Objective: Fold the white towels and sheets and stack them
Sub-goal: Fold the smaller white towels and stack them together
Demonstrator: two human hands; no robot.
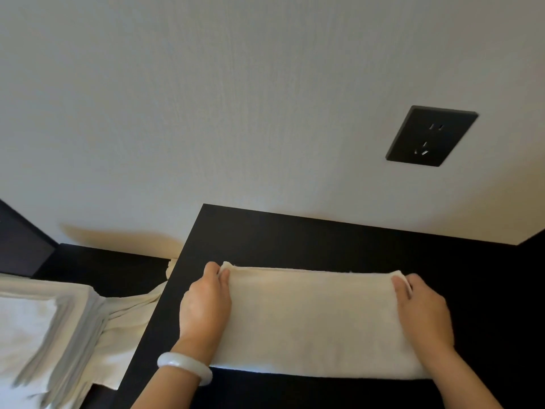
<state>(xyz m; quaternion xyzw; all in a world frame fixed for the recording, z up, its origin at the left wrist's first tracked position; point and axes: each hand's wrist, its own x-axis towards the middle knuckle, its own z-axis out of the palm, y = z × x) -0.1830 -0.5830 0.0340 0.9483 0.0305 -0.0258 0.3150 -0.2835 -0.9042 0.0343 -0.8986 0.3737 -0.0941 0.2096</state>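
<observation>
A cream-white towel [312, 317] lies folded into a flat rectangle on the black table [295, 240]. My left hand [205, 305] pinches its far left corner, thumb under and fingers over the edge. My right hand [421, 311] pinches the far right corner the same way. A white bangle sits on my left wrist. To the left, on a lower surface, rests a stack of folded white linens [38, 329]. Another cream towel [126, 326] hangs off the table's left edge beside that stack.
A pale wall rises right behind the table, with a black power socket [430, 137] at upper right. A dark piece of furniture [20, 246] stands at far left. The table's left edge drops to the lower surface.
</observation>
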